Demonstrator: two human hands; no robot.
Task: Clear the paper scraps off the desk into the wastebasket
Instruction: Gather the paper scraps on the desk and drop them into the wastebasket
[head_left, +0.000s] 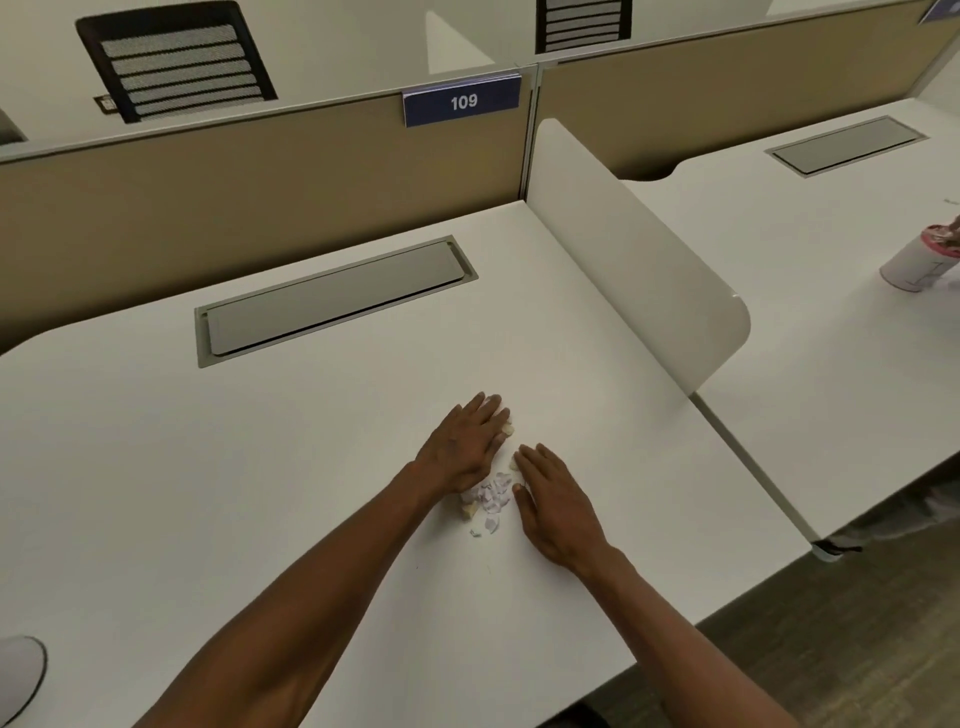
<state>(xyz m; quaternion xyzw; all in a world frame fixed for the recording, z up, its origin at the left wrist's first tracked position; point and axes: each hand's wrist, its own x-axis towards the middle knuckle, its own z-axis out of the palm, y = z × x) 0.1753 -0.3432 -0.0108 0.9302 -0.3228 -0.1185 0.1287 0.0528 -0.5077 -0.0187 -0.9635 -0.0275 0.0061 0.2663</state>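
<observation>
A small heap of white, lilac and cream paper scraps (491, 499) lies on the white desk (260, 467), between my two hands. My left hand (465, 447) rests flat on the desk on the heap's left, fingers stretched out, with a few scraps at its fingertips. My right hand (553, 499) lies flat on the heap's right, fingers together and pointing up-left. Neither hand holds anything. A grey rounded object (18, 675) shows at the lower left corner; I cannot tell whether it is the wastebasket.
A grey cable-tray lid (332, 299) is set into the desk behind the hands. A white side divider (639, 244) borders the desk on the right, a tan partition with a "109" label (462, 101) at the back. On the neighbouring desk stands a white cup (917, 262).
</observation>
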